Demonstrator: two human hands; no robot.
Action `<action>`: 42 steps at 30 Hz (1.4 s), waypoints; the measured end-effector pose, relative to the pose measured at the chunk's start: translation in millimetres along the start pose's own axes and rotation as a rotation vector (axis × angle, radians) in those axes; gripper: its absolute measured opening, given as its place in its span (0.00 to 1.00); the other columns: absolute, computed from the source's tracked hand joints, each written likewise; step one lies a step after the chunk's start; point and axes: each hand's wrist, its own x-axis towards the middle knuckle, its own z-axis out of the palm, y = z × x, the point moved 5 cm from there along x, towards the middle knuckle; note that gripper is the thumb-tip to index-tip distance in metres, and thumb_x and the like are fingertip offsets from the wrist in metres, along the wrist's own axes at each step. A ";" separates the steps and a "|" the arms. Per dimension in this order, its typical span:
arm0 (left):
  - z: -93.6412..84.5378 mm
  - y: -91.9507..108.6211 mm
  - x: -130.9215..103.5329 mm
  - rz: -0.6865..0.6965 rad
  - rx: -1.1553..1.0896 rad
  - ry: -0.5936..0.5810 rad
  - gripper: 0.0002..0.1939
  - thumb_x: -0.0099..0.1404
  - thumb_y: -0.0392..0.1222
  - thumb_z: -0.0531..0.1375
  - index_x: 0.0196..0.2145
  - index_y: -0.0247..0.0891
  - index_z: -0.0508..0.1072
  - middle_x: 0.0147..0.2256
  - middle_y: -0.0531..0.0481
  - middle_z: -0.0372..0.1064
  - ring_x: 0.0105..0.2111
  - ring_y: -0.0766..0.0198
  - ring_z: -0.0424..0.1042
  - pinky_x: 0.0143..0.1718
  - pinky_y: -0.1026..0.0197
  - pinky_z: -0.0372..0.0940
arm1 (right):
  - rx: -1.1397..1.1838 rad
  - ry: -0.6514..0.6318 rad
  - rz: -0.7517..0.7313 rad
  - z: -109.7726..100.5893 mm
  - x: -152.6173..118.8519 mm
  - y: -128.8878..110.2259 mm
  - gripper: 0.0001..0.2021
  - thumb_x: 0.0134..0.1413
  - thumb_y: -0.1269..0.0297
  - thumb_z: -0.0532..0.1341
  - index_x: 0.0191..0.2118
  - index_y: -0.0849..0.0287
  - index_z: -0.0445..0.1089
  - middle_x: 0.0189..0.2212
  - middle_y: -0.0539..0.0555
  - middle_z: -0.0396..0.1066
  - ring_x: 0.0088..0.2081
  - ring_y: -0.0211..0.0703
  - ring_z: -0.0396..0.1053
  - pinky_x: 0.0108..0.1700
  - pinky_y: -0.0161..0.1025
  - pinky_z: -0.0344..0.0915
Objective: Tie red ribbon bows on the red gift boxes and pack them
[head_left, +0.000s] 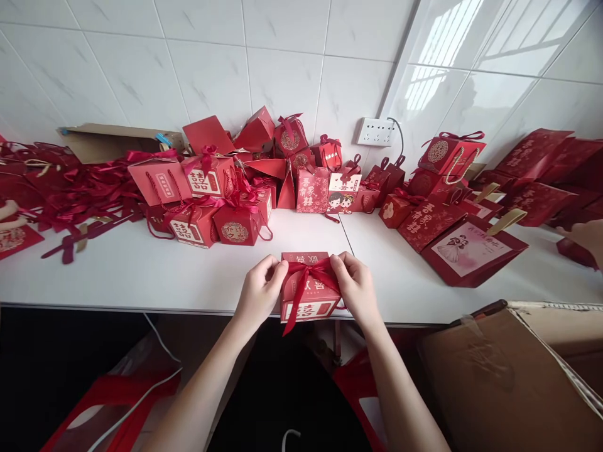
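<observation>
A small red gift box (307,309) with gold and white Chinese characters sits at the table's front edge, right before me. Across its top runs a dark red ribbon (308,271), tied in a bow whose tail hangs down over the front face. My left hand (260,285) pinches the bow's left loop between thumb and fingers. On the other side, my right hand (357,284) is closed on the right loop. Both hands are at the box's upper sides, with the ribbon stretched between them. The fingertips partly hide the loop ends.
Several finished red boxes (234,225) stand behind to the left, near a heap of ribbons (94,194). More boxes (431,226) are at right. A power strip (375,132) is on the wall. Other people's hands (586,240) show at both edges. A cardboard carton (499,376) stands at lower right.
</observation>
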 end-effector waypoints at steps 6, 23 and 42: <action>2.5 -4.7 -1.1 -0.035 0.003 0.039 0.17 0.64 0.47 0.49 0.21 0.39 0.49 0.20 0.58 0.46 0.21 0.70 0.50 0.23 0.66 0.50 | 0.162 0.048 0.024 5.0 -3.7 4.5 0.20 0.56 0.49 0.53 0.22 0.57 0.52 0.20 0.45 0.49 0.23 0.33 0.47 0.25 0.33 0.49; 1.1 -14.9 2.3 -0.196 -0.151 -0.014 0.20 0.61 0.53 0.53 0.20 0.39 0.52 0.18 0.58 0.48 0.17 0.72 0.51 0.18 0.66 0.49 | 0.389 -0.066 0.179 2.7 0.8 16.9 0.19 0.51 0.45 0.57 0.25 0.58 0.60 0.21 0.46 0.59 0.23 0.35 0.57 0.28 0.34 0.59; -16.1 18.7 -43.3 -0.124 0.084 -0.101 0.18 0.63 0.52 0.53 0.21 0.38 0.61 0.16 0.58 0.58 0.17 0.70 0.61 0.21 0.69 0.58 | -0.491 -0.179 -0.516 22.4 -35.9 -39.9 0.18 0.60 0.59 0.55 0.55 0.58 0.62 0.51 0.60 0.65 0.52 0.51 0.62 0.54 0.52 0.60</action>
